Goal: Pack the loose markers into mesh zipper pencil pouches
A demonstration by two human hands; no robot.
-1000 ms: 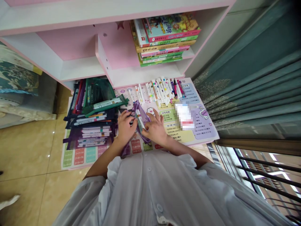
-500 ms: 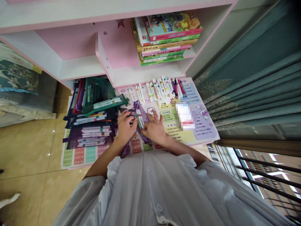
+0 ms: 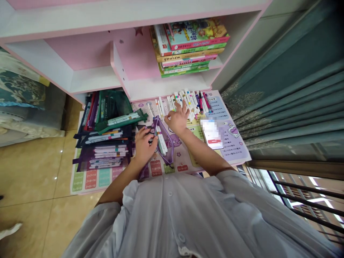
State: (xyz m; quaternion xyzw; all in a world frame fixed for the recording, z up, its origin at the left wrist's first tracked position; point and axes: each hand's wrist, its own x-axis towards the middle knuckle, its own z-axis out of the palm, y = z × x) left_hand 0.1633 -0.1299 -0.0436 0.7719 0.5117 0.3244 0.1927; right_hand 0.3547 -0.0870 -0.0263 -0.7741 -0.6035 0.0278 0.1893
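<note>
A purple pencil pouch (image 3: pixel 163 139) lies open on a printed mat (image 3: pixel 231 143), with white markers inside it. My left hand (image 3: pixel 143 144) grips the pouch's left edge, fingers curled on it. My right hand (image 3: pixel 177 116) has its fingers spread over a row of loose white markers (image 3: pixel 192 99) at the mat's far edge. Whether it holds one is hidden by the fingers.
Filled green and purple pouches (image 3: pixel 106 138) are piled at the left. A pink and white shelf unit (image 3: pixel 88 53) stands behind, with a stack of books (image 3: pixel 188 46) in it. A phone (image 3: pixel 212 133) lies on the mat. Green curtains (image 3: pixel 290 82) hang at the right.
My right hand left the pouch and moved forward to the row of loose markers. My left hand stayed on the pouch.
</note>
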